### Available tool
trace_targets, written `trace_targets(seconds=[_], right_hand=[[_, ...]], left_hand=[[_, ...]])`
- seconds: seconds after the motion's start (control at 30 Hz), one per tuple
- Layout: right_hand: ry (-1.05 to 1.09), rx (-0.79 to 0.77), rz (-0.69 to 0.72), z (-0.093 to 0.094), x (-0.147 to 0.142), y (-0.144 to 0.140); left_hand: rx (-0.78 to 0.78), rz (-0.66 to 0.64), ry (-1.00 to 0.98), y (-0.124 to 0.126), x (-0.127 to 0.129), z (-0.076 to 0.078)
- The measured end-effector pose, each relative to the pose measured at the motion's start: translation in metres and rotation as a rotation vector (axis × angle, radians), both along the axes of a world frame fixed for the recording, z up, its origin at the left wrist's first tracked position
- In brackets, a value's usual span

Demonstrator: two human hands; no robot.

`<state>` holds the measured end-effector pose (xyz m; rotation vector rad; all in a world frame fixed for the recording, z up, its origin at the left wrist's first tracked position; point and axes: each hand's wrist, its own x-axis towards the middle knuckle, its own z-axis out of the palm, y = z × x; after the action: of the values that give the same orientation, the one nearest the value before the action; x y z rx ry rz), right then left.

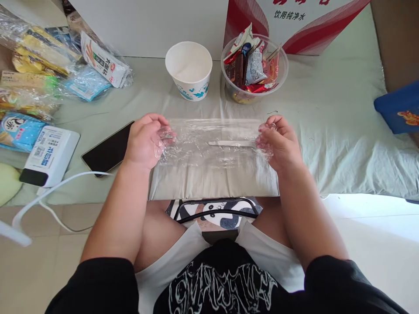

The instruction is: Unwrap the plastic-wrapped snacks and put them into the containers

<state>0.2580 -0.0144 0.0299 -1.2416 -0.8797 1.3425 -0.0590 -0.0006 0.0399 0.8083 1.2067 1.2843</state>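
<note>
A clear, crinkled plastic bag (203, 150) is stretched out flat between my two hands. My left hand (145, 141) closes its fingers on the bag's left end, beside a dark phone. My right hand (281, 141) grips the right end, where the plastic bunches around the fingertips. A thin white strip (232, 143) shows at the right half of the bag; whether it lies inside or under the plastic I cannot tell. Beyond the bag stand a white paper cup (193, 89) with a blue pattern and a clear plastic bowl (240, 93) of wrapped snacks.
Left of my arm lie the phone (109, 146), a white power bank (54, 152) with a cable (65, 181), and several packaged snacks (104, 63). A white and red box (163, 26) stands behind the cup. At far right is a blue package (397, 109). Green cloth (343, 144) covers the surface.
</note>
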Motion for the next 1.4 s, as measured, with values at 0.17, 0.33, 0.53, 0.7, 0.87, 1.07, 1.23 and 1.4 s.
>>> trace_targets(seconds=[0.17, 0.33, 0.53, 0.7, 0.87, 1.07, 1.23, 1.4], right_hand=[[0.009, 0.063, -0.125, -0.003, 0.004, 0.001], [0.107, 0.099, -0.160, 0.000, 0.030, 0.003], [0.211, 0.085, 0.297, 0.003, -0.006, -0.011], [0.132, -0.044, 0.837, 0.000, -0.048, -0.037], [0.196, -0.035, 0.716, -0.004, -0.047, -0.037], [0.189, 0.064, 0.340, -0.007, -0.046, -0.030], [0.211, 0.107, 0.251, -0.011, -0.048, -0.029], [0.162, 0.114, 0.222, -0.015, -0.049, -0.029]], left_hand=[[-0.032, -0.026, 0.053, 0.000, -0.004, -0.002], [-0.068, -0.247, -0.155, 0.003, -0.021, 0.001], [-0.257, -0.559, -0.268, -0.006, -0.002, 0.002], [-0.313, -0.640, -0.234, -0.012, 0.014, 0.000], [-0.152, -0.426, -0.318, -0.009, 0.015, -0.001], [-0.132, -0.151, -0.489, -0.016, 0.043, -0.001], [-0.159, -0.300, -0.367, -0.024, 0.050, 0.003], [-0.068, -0.100, -0.317, -0.021, 0.036, 0.010]])
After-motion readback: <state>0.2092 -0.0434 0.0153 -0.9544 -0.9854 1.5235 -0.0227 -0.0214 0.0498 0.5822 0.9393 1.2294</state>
